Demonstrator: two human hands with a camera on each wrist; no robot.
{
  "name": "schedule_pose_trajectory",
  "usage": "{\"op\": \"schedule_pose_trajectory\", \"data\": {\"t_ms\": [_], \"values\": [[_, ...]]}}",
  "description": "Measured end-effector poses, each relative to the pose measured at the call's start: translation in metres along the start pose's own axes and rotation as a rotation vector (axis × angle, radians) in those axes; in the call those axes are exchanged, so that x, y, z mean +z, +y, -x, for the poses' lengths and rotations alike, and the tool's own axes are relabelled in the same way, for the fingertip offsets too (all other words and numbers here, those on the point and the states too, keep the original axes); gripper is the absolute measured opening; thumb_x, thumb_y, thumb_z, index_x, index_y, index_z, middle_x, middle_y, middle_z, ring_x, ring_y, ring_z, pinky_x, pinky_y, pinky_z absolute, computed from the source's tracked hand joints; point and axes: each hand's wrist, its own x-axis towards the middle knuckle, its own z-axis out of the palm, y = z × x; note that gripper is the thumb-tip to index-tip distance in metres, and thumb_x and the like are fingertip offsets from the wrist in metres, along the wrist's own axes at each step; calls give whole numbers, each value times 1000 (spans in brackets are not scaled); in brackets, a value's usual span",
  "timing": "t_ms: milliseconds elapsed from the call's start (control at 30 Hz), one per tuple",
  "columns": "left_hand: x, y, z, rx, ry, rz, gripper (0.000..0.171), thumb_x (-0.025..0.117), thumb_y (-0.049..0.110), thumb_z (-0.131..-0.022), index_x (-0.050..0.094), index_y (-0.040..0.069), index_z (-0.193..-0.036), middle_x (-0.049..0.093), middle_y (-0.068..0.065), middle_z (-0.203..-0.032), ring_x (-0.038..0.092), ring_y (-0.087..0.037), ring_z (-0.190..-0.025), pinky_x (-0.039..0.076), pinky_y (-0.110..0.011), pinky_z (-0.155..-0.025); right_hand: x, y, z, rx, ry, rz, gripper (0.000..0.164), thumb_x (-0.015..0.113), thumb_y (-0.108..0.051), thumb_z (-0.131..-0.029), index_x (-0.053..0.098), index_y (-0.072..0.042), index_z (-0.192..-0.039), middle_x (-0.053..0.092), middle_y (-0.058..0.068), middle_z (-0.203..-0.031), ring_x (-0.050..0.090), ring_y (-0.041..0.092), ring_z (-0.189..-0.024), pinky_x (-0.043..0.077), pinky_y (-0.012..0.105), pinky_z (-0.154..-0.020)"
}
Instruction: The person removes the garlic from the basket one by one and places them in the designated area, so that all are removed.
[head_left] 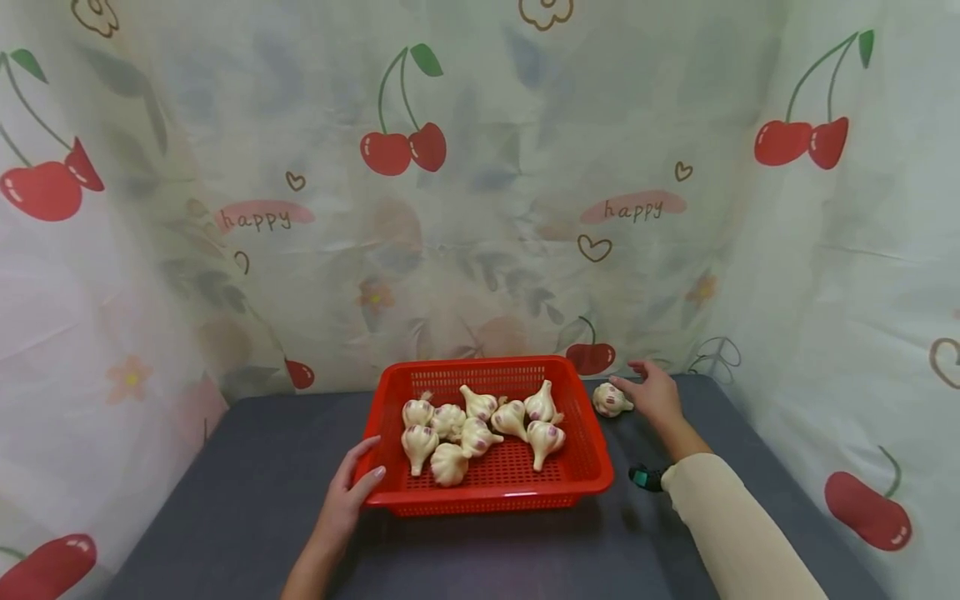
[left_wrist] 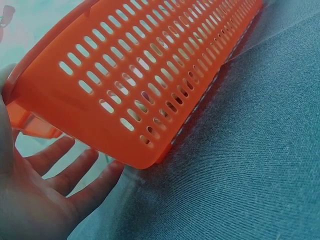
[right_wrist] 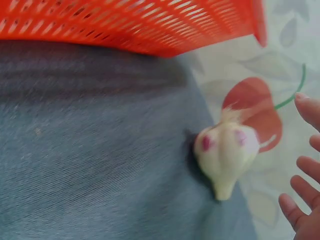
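Note:
A red plastic basket with slotted sides stands on the dark table, holding several garlic bulbs with purple patches. At its left edge my left hand grips the rim, thumb on top; in the left wrist view the fingers reach along the outside of the basket wall. One more garlic bulb lies on the table just right of the basket. Beside that bulb is my right hand, its fingers spread and holding nothing. The right wrist view has a gap between the bulb and the fingertips.
The dark cloth-covered table extends to both sides of the basket. A pale curtain printed with cherries and flowers hangs behind and along both sides. On the right wrist sits a black strap with a small teal part.

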Motion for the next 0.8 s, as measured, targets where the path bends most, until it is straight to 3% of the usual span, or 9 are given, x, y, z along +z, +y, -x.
{"op": "schedule_pose_trajectory", "data": {"t_ms": [300,600,800], "values": [[1,0,0,-13,-4,-3,53,55,22,-100,36,12,-148,32,-19,-150,48,-38,-120,48,-43,-93,-16,-35,-9,-44,-46,-35,64,67,-39,-92,46,0,-139,47,26,-138,41,42,-128,38,57,-99],[1,-1,0,8,-2,-4,50,53,17,-100,37,11,-147,33,-18,-149,47,-36,-121,48,-38,-91,-16,-73,-16,-75,-56,-119,62,69,-32,-91,44,-3,-141,47,22,-140,47,40,-123,45,54,-93],[1,0,0,10,-4,-7,49,54,18,-99,39,12,-145,35,-17,-148,47,-37,-121,49,-34,-89,-13,-96,-15,-77,-141,-200,62,68,-29,-92,43,-4,-142,44,23,-142,50,41,-121,46,54,-93]]}}
